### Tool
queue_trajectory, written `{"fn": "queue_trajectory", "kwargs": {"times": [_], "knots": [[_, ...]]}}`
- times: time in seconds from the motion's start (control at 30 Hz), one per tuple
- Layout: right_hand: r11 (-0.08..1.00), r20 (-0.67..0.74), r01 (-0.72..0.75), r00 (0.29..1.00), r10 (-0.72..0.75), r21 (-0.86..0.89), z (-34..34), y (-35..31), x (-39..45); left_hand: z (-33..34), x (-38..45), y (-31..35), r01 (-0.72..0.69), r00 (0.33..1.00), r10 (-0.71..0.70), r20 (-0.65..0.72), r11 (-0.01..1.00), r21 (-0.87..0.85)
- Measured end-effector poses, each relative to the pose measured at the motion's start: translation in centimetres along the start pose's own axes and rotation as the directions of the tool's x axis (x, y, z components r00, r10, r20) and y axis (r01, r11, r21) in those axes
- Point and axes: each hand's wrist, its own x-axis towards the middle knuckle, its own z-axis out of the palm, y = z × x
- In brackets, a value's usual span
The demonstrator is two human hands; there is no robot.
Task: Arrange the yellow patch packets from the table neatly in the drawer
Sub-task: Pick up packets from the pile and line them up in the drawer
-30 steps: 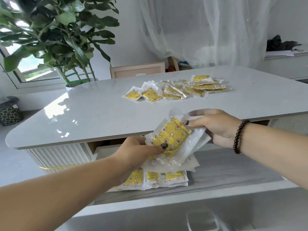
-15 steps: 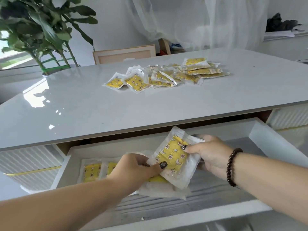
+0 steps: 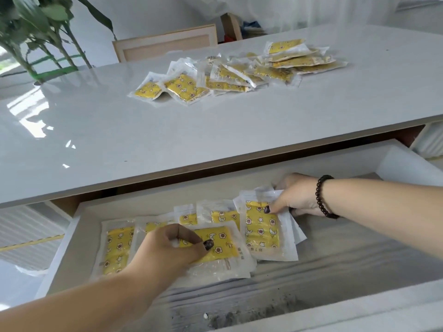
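Your table [image 3: 119,130] has a glossy, smooth pale-grey top that mirrors window light at nine o'clock. The packets piled on it [image 3: 239,73] are shiny clear plastic film over yellow printed patches. In the drawer [image 3: 407,164], walls look matt white and smooth; its floor shows a streaked grey wood-grain finish, speckled dark at six o'clock. The packet under your right hand [image 3: 262,232] is crinkled and glossy. Your bracelet [image 3: 322,200] has dark polished beads.

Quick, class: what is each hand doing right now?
Left hand: fingers curled, thumb pressing a packet in the drawer.
Right hand: pinching the rightmost packet stack.
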Motion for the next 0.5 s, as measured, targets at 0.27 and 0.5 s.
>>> {"fn": "queue_trajectory", "kwargs": {"times": [0.27, 0.5], "knots": [[0.908, -0.075, 0.006, 0.996, -0.041, -0.418, -1.1, -0.5, -1.9, 0.2, 0.6, -0.7, 0.02, 1.0, -0.019, 0.013, 0.999, -0.035], [0.752, -0.222, 0.286, 0.84, -0.495, -0.594, -1.1, -1.1, -2.3, 0.2, 0.5, -0.8, 0.024, 1.0, -0.023, 0.022, 0.999, -0.03]]}}
